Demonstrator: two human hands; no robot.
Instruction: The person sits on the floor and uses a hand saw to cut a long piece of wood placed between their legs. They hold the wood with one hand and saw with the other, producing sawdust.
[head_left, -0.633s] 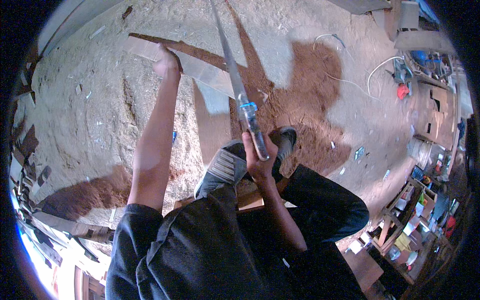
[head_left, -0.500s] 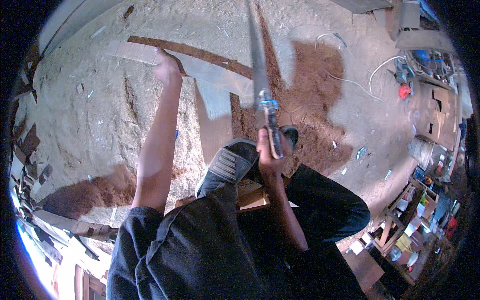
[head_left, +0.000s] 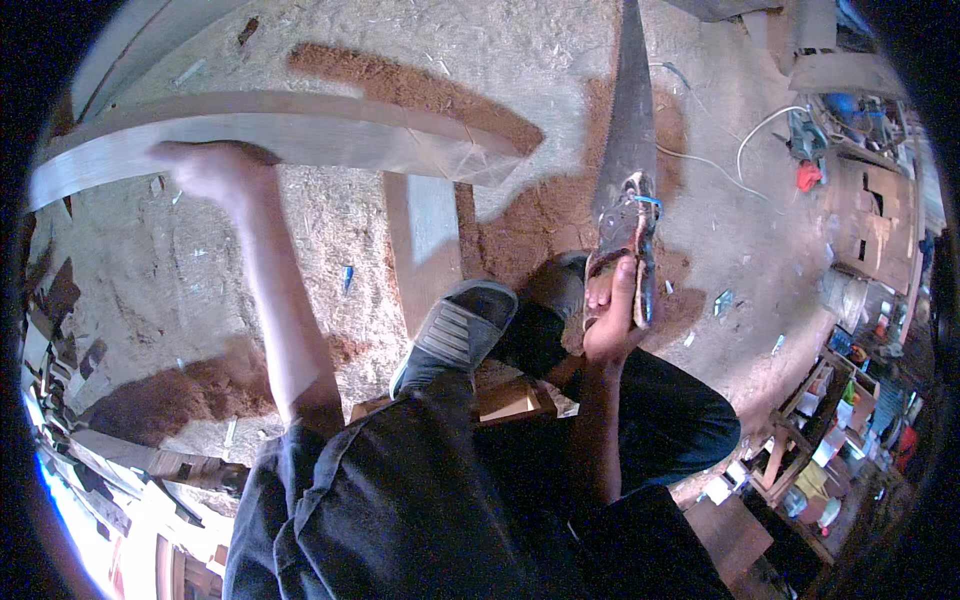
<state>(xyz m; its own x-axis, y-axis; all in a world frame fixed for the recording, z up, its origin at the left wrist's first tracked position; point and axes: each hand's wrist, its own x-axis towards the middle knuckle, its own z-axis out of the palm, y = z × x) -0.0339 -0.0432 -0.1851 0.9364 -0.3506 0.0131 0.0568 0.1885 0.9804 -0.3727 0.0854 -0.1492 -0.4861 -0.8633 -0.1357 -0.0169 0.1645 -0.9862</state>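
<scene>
Holding: the right hand (head_left: pixel 612 318) has its grip wrapped tight round the handle of a long saw (head_left: pixel 628 150).
Saw: its blade points up and away, over the sawdust floor (head_left: pixel 180 260).
Left hand (head_left: pixel 215 172): its grip rests on a long pale plank (head_left: pixel 300 125), fingers blurry.
Foot: a grey shoe (head_left: pixel 455 330) sits by a short board (head_left: pixel 425 240).

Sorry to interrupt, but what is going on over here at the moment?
A person is working over a sawdust-strewn floor. The left hand rests on a long pale plank, while the right hand grips a handsaw by its handle, blade pointing away. One shoe stands on a narrower board below the plank.
</scene>
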